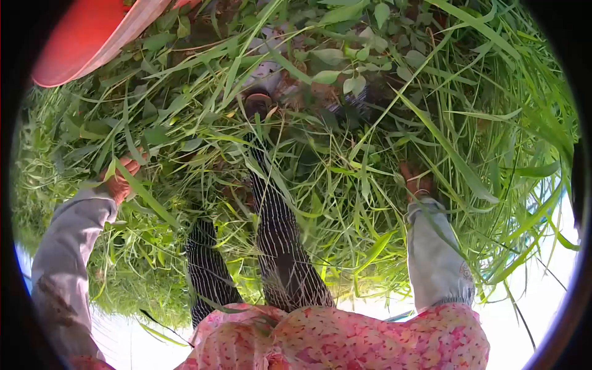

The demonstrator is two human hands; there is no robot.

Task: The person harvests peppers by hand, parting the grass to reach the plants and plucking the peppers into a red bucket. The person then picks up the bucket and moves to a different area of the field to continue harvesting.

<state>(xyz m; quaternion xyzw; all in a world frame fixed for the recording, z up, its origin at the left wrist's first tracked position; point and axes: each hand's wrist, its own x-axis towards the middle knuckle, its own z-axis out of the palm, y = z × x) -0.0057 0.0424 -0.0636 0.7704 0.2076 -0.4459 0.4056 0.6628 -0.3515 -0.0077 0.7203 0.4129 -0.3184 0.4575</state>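
Observation:
My left hand [121, 179] reaches into tall green grass [157, 185] at the left. Its fingers look curled together around some grass, and a broad blade crosses in front of them. Over at the right, my right hand [418, 182] is sunk among grass and weeds. Only its back and wrist show, while its fingers are hidden by stems and shadow. Leafy weeds [354, 68] grow between and beyond the two hands.
A red-orange plastic container [98, 37] with a pale rim juts in at the upper left. Striped dark trouser legs [280, 234] stand in the grass between my arms. Near one lower leg lies a pale, dark-specked object [266, 77], partly covered by leaves.

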